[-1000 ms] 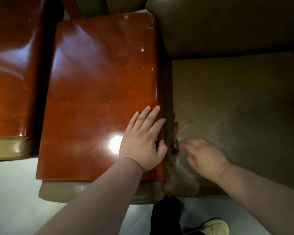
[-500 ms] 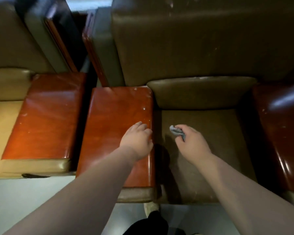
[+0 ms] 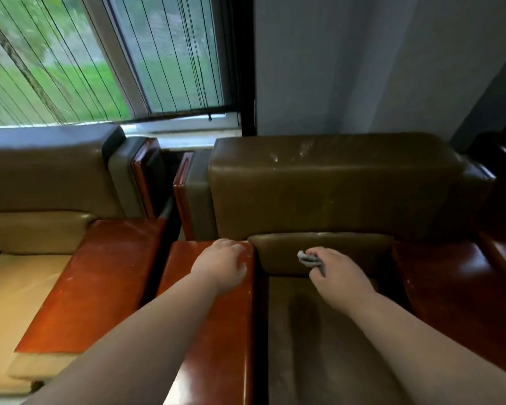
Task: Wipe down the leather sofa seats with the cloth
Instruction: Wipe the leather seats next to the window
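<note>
A window (image 3: 70, 59) hung with thin vertical cords is seen at the upper left, with greenery blurred behind it, and a grey wall (image 3: 362, 62) is seen to the right. No writing or label can be read anywhere. A dark olive leather sofa seat (image 3: 319, 346) is flanked by glossy reddish-brown wooden armrests (image 3: 216, 331); its backrest (image 3: 333, 185) is marked with pale scuffs. A second, lighter seat (image 3: 9, 293) is placed at the left. The left hand (image 3: 221, 266) is rested on the armrest, fingers loosely bent, nothing held. A small grey cloth (image 3: 307, 258) is pinched in the right hand (image 3: 333, 268), at the back of the seat, against the lower cushion
</note>
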